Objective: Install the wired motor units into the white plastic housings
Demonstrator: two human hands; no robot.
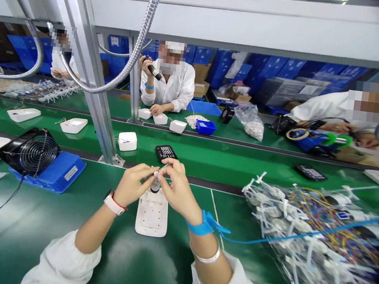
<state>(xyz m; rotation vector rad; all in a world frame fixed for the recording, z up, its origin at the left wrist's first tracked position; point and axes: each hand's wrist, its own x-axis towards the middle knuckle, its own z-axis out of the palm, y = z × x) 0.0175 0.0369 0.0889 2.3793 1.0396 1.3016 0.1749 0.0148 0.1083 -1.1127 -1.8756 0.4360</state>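
My left hand (133,185) and my right hand (177,187) meet over the top end of a white plastic housing (151,220) lying flat on the green bench. Between them is a small round silvery part (155,185) with a dark lower edge and a white tip. Both sets of fingers pinch around that tip; the fingertips hide exactly what each one grips. A bit of red shows by my left fingertips. A blue wrist strap (203,224) circles my right wrist, its cord running off to the right. Just beyond my hands lies a black display panel (166,152) with white digits.
Bagged parts with coloured wires (324,227) are heaped at right. A black fan (38,153) rests on a blue bin (66,173) at left. An upright metal post (93,84) stands ahead. White housings (127,141) sit on the green belt; co-workers (174,82) work beyond.
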